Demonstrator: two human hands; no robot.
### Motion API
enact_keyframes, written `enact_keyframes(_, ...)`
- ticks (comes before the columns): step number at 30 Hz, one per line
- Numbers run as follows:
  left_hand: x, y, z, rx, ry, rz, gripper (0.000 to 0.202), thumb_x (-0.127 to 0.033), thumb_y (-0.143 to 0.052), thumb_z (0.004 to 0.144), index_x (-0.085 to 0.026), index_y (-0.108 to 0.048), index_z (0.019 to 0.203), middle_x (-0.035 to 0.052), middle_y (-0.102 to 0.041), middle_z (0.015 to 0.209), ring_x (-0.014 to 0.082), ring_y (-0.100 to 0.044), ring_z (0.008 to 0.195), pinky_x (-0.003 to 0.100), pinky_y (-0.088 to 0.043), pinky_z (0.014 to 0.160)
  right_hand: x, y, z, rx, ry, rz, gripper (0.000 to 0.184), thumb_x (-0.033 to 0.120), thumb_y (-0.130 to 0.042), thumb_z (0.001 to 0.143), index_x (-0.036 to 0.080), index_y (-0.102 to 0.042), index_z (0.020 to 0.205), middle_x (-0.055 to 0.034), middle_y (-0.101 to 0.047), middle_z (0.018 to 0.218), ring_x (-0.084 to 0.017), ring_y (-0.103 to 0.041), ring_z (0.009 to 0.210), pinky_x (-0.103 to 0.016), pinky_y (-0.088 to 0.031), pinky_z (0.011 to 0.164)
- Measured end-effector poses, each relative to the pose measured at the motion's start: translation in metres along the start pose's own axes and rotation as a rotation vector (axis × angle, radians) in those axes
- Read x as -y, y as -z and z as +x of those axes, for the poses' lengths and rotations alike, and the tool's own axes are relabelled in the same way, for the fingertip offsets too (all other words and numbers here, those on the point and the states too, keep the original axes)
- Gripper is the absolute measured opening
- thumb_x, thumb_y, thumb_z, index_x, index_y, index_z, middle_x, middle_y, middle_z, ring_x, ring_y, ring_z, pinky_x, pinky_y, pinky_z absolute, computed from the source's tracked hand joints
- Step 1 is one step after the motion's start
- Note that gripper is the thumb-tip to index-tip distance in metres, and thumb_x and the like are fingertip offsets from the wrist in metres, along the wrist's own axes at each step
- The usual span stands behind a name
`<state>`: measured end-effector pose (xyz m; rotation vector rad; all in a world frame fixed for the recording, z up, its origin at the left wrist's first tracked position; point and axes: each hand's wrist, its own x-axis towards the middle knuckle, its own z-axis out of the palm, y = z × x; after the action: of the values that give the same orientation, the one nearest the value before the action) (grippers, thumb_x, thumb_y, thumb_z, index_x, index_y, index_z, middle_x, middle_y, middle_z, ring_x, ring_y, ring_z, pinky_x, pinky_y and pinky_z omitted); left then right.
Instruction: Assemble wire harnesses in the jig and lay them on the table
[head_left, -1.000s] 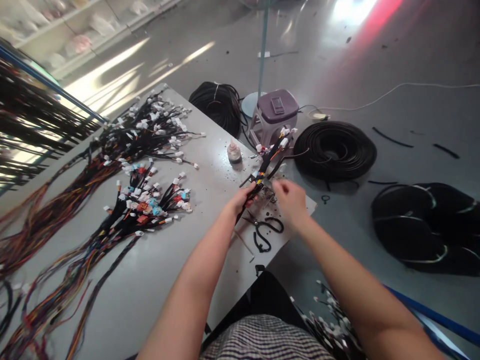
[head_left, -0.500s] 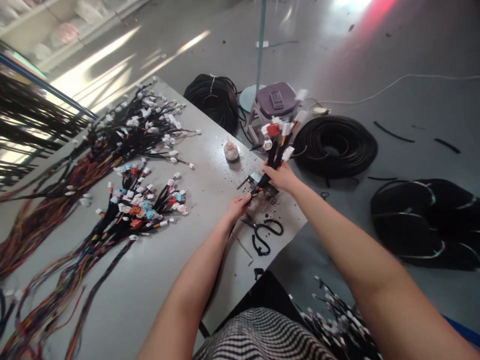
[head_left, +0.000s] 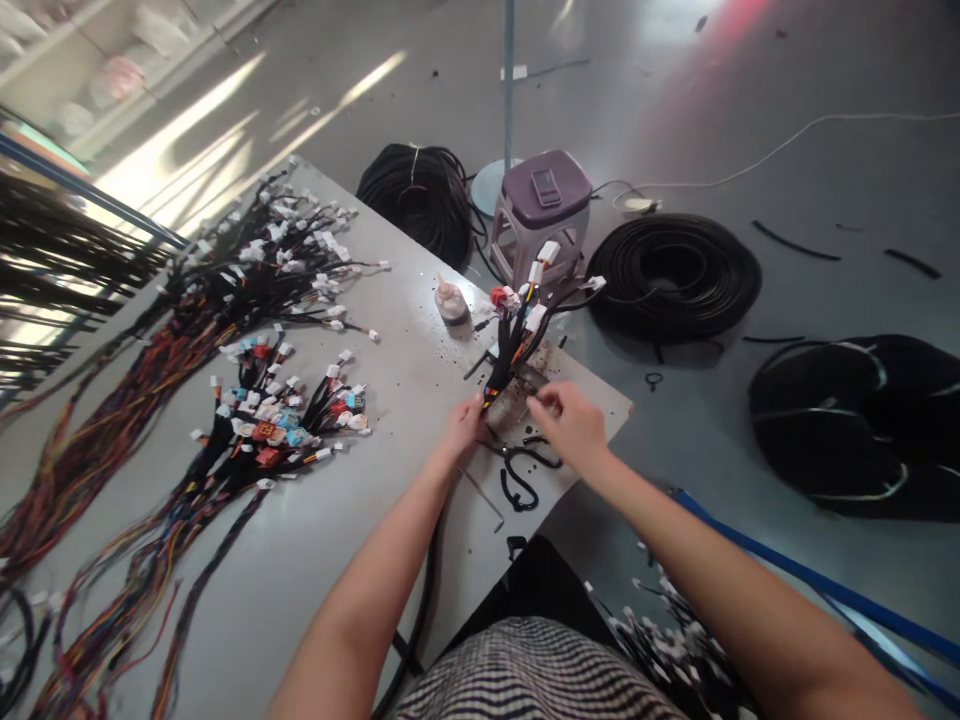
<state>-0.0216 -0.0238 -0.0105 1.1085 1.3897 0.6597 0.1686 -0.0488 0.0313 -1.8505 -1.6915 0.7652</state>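
Note:
My left hand (head_left: 463, 425) is closed around the stem of a wire harness (head_left: 516, 330) whose black-sleeved branches fan upward, ending in white and red connectors. My right hand (head_left: 571, 422) sits just right of that stem, fingers curled in a pinch near the harness base; what it pinches is too small to name. Black-handled scissors (head_left: 525, 465) lie on the grey table (head_left: 322, 540) directly below both hands. A thin metal rod (head_left: 484, 497) lies beside the scissors.
Finished harnesses (head_left: 277, 420) with coloured connectors lie left of centre, more (head_left: 277, 250) behind them. A small bottle (head_left: 451, 300) stands near the table corner. On the floor: a purple stool (head_left: 544, 205), black cable coils (head_left: 671, 275) (head_left: 416, 195) (head_left: 862, 420). A blue rail (head_left: 810, 590) runs at right.
My right hand let go of the harness top and came down beside the left hand. The connector ends now stand free, lower than half a second ago.

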Motion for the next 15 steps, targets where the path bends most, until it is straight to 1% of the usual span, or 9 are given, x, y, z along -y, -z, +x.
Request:
enact_keyframes(2, -0.001, -0.003, 0.005, -0.014, 0.02, -0.024, 0.075, -0.09, -0.036, 0.073, -0.018, -0.052, 0.062, -0.0026, -0.038, 0.047, 0.0107, -0.034, 0.046, 0.026, -0.026, 0.048, -0.012, -0.014, -0.046, 0.181, 0.013, -0.206, 0.027, 0.042, -0.067, 0.084, 0.016, -0.065, 0.095, -0.008, -0.064, 0.093, -0.023, -0.058, 0.087, -0.033, -0.04, 0.078)
enact_keyframes(3, -0.003, -0.006, 0.008, -0.037, 0.037, -0.032, 0.074, -0.087, -0.034, 0.077, -0.017, -0.054, 0.063, -0.0016, -0.04, 0.048, 0.0114, -0.037, 0.047, 0.026, -0.027, 0.048, -0.017, -0.021, -0.064, 0.254, 0.028, -0.308, 0.034, 0.042, -0.073, 0.079, 0.016, -0.065, 0.099, -0.0095, -0.064, 0.097, -0.026, -0.058, 0.093, -0.034, -0.04, 0.081)
enact_keyframes(5, -0.007, -0.012, 0.015, -0.114, 0.063, -0.01, 0.071, -0.08, -0.03, 0.085, -0.018, -0.053, 0.061, 0.0006, -0.044, 0.049, 0.0127, -0.041, 0.048, 0.027, -0.03, 0.049, -0.024, -0.032, -0.088, 0.335, 0.046, -0.458, 0.05, 0.041, -0.08, 0.073, 0.014, -0.063, 0.111, -0.0118, -0.064, 0.104, -0.029, -0.057, 0.101, -0.037, -0.038, 0.086)
enact_keyframes(6, -0.009, -0.015, 0.017, -0.149, 0.068, 0.014, 0.069, -0.077, -0.03, 0.088, -0.018, -0.052, 0.058, 0.0011, -0.044, 0.049, 0.0132, -0.042, 0.048, 0.027, -0.03, 0.05, -0.026, -0.035, -0.095, 0.362, 0.043, -0.494, 0.05, 0.04, -0.08, 0.075, 0.013, -0.062, 0.114, -0.0118, -0.064, 0.104, -0.029, -0.057, 0.101, -0.037, -0.038, 0.087)
enact_keyframes(9, -0.008, -0.016, 0.014, -0.216, 0.048, 0.083, 0.062, -0.068, -0.037, 0.092, -0.02, -0.046, 0.052, 0.0004, -0.042, 0.047, 0.0134, -0.041, 0.05, 0.027, -0.031, 0.052, -0.029, -0.034, -0.109, 0.434, 0.005, -0.519, 0.028, 0.032, -0.07, 0.087, 0.014, -0.063, 0.107, -0.0096, -0.066, 0.096, -0.025, -0.061, 0.093, -0.035, -0.038, 0.085)
enact_keyframes(11, -0.008, -0.013, 0.008, -0.242, 0.059, 0.103, 0.061, -0.064, -0.039, 0.092, -0.02, -0.042, 0.05, -0.0002, -0.04, 0.045, 0.013, -0.04, 0.049, 0.027, -0.031, 0.053, -0.029, -0.031, -0.118, 0.443, -0.007, -0.53, 0.018, 0.027, -0.064, 0.09, 0.014, -0.063, 0.103, -0.0094, -0.067, 0.097, -0.025, -0.061, 0.095, -0.035, -0.038, 0.089)
enact_keyframes(13, -0.008, -0.011, 0.005, -0.25, 0.095, 0.11, 0.062, -0.063, -0.036, 0.093, -0.02, -0.042, 0.048, -0.0001, -0.04, 0.043, 0.0129, -0.039, 0.046, 0.027, -0.031, 0.052, -0.027, -0.029, -0.128, 0.431, -0.037, -0.547, 0.017, 0.024, -0.061, 0.091, 0.014, -0.063, 0.104, -0.0106, -0.066, 0.101, -0.024, -0.061, 0.098, -0.035, -0.037, 0.091)
enact_keyframes(15, -0.009, -0.011, 0.006, -0.235, 0.135, 0.102, 0.065, -0.066, -0.031, 0.093, -0.02, -0.046, 0.049, 0.0011, -0.041, 0.042, 0.0136, -0.041, 0.044, 0.028, -0.032, 0.05, -0.023, -0.027, -0.132, 0.437, -0.116, -0.55, 0.024, 0.026, -0.059, 0.091, 0.013, -0.062, 0.11, -0.0122, -0.065, 0.105, -0.025, -0.062, 0.095, -0.035, -0.038, 0.088)
